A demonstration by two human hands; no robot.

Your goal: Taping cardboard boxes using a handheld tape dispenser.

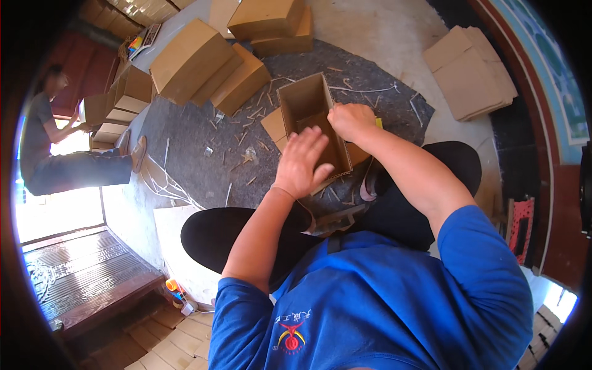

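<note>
Blue shirt [394,296] nearest — right grip [353,121] is clamped on carton [308,106], left grip [301,163] spread; carton lies leftward of right grip, long axis fore-aft.

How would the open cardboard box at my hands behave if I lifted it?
The open cardboard box is probably light for its size, since no contents show in the visible part of its interior. Its straight walls suggest fair stiffness, though with the top open they might bow if squeezed.
</note>
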